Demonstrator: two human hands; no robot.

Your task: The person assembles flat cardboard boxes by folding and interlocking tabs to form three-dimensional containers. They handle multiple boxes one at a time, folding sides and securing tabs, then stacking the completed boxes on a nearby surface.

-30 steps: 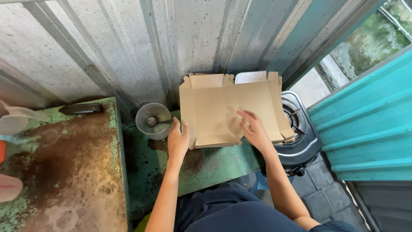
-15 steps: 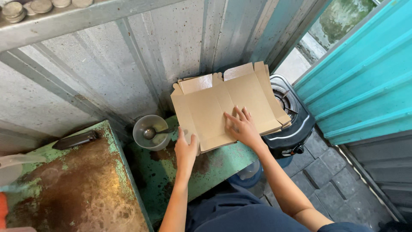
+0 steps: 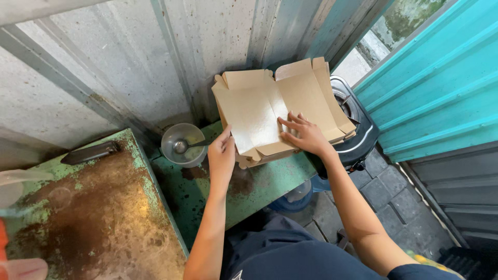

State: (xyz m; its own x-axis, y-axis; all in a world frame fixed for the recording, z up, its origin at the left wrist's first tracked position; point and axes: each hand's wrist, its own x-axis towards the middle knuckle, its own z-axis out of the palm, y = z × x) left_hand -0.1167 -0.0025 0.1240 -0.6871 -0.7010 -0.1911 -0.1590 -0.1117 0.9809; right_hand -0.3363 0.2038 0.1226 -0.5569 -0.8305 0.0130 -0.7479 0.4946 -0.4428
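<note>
Nearest: dark blue trousers/lap of the person at bottom centre, both bare forearms reaching up and away. Left of them a rusty green-painted metal table (image 3: 93,218), lower green shelf surface beside it. Left hand (image 3: 222,155) at the near-left edge of a stack of flat brown cardboard box blanks (image 3: 270,111); fingers curled, thumb and fingertips pinching that edge. Right hand (image 3: 307,136) lies on top of the stack near its front-right, fingers spread and flat, pressing, gripping nothing. The stack sits on the green shelf, its right side overhanging a black single-burner gas stove (image 3: 358,129); back edge leans near the corrugated metal wall (image 3: 155,62). Just left of the stack: a grey metal bowl (image 3: 181,144) with a spoon in it. Further left a dark flat bar on the table.

Progress, judged: top blank is unfolded, flaps out flat; no walls raised, no box formed yet. Folding looks barely started; nearly all left.
</note>
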